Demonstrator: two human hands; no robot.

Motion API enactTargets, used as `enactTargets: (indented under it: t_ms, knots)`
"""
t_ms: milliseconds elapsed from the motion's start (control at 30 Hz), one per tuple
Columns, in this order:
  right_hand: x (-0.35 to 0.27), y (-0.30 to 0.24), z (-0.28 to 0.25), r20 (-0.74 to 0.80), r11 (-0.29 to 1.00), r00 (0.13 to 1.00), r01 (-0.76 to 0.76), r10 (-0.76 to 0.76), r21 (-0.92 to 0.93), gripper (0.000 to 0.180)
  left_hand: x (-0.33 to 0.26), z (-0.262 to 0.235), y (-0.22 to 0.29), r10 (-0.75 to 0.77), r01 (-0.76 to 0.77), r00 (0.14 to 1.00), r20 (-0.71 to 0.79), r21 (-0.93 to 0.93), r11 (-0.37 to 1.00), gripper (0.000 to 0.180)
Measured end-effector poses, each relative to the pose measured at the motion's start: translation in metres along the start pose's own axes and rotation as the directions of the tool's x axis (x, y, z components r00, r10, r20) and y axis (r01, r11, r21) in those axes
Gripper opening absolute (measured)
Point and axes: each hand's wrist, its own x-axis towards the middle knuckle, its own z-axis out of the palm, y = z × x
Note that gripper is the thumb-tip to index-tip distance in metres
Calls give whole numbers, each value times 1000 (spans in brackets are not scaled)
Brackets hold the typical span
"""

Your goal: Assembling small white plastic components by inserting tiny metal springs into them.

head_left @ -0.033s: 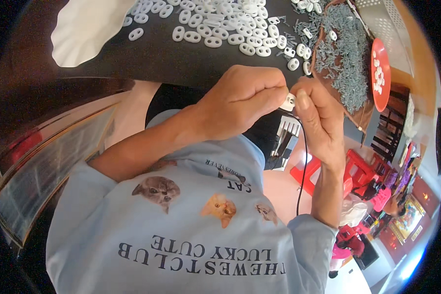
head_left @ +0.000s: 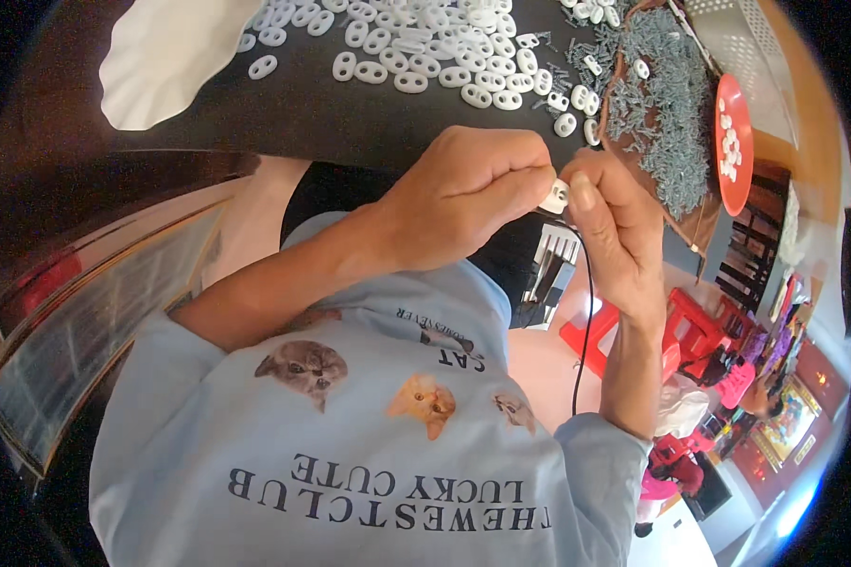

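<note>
Dark tabletop (head_left: 293, 109), near edge passing behind the hands | small white piece (head_left: 554, 198) just off that edge, left hand (head_left: 473, 194) and right hand (head_left: 624, 222) both pinching it | judged best: hold square, press evenly | white two-holed pieces (head_left: 410, 82) and grey bits (head_left: 671, 142) crowd far side; leftward looks roomier; black cord (head_left: 590, 302) below could snag.

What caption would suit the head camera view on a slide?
Left hand and right hand pinch a small white piece near a dark table bearing white two-holed pieces.
</note>
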Motion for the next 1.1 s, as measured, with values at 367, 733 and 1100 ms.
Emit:
enactTargets:
  t_ms: [367, 733, 1100]
  knots:
    - [-15, 1, -32, -347, 993, 932, -114, 104, -9, 17, 1, 5, 14, -115, 115, 990, -76, -6, 993, 23]
    - [3, 92, -197, -587, 747, 809, -407, 27, -526, 30, 4, 8, 11, -64, 70, 997, -51, 122, 990, 19]
    - [88, 41, -79, -99, 661, 957, 112, -274, -742, 23, 7, 8, 5, 24, -20, 999, -28, 149, 989, 17]
